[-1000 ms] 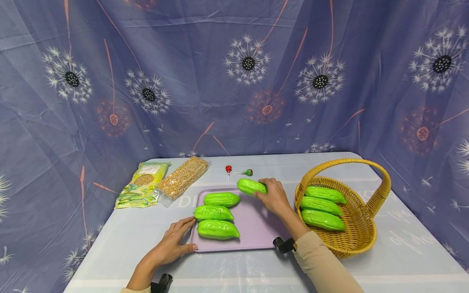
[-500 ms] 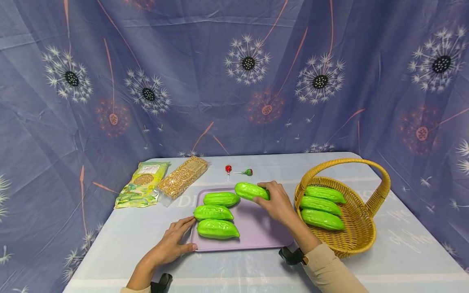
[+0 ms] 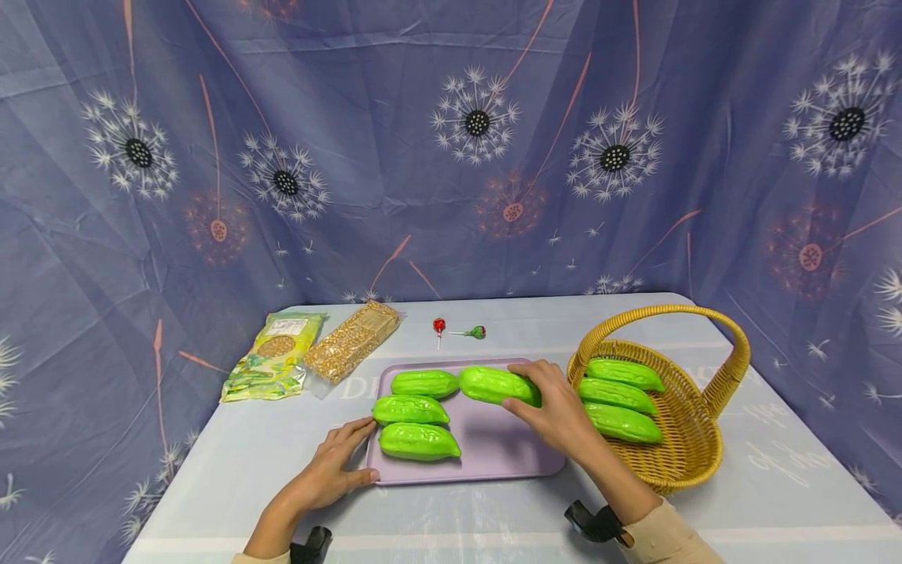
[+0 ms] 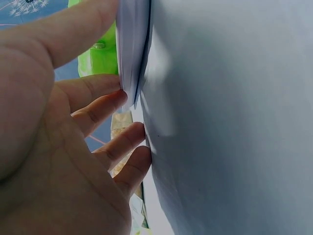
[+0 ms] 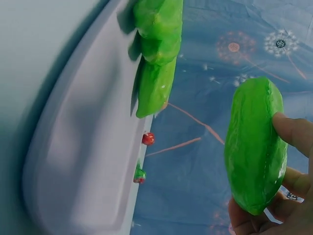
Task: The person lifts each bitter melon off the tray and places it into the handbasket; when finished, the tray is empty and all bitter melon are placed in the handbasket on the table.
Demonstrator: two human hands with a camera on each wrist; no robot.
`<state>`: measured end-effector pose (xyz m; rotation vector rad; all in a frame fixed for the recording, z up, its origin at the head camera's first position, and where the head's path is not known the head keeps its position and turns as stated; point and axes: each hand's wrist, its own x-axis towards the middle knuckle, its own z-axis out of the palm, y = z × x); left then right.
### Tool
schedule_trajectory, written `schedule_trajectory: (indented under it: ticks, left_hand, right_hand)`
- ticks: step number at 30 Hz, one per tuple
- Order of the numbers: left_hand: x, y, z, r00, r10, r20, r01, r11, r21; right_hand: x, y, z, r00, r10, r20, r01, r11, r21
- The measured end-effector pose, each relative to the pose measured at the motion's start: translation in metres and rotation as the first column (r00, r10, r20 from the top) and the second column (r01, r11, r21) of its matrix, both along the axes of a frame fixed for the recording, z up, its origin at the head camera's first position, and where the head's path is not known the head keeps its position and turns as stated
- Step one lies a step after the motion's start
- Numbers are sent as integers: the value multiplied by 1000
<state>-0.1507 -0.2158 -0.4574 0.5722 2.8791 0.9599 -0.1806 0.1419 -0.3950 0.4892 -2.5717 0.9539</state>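
My right hand [image 3: 557, 407] grips a glossy green bitter melon [image 3: 496, 385] by its right end, thumb on one side and fingers on the other. In the right wrist view this bitter melon [image 5: 255, 147] hangs in the air above the lilac tray [image 5: 83, 161]. Three more bitter melons, such as the front one [image 3: 419, 441], lie in a column on the left part of the tray [image 3: 493, 462]. My left hand [image 3: 331, 466] rests at the tray's left edge, fingers spread; in the left wrist view thumb and fingertips touch its rim [image 4: 131, 49].
To the right stands a yellow wicker basket [image 3: 687, 454] with a tall handle, holding three bitter melons [image 3: 620, 423]. Behind the tray lie a red lollipop [image 3: 439, 324] and a green one [image 3: 479, 332]. A bag of grains [image 3: 355, 341] and a yellow-green packet [image 3: 275, 356] lie back left.
My right hand has brought the held bitter melon nearer to me and slightly right, from the tray's far edge to over its right part. The left hand stays in place.
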Motion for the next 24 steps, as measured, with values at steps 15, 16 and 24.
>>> schedule_trajectory:
  ticks: [15,16,24]
  left_hand:
    - [-1,0,1,1000,4,24,-4,1000,1]
    - [-1,0,1,1000,4,25,-5,1000,1]
    - [0,0,1,999,8,33,-8,1000,6]
  right_hand:
    - [32,41,0,994,25,-110,-18,997,69]
    - [33,44,-1,993,24,-114,-16,997,69]
    - [42,70,-4,987,-8,-160,23,996,91]
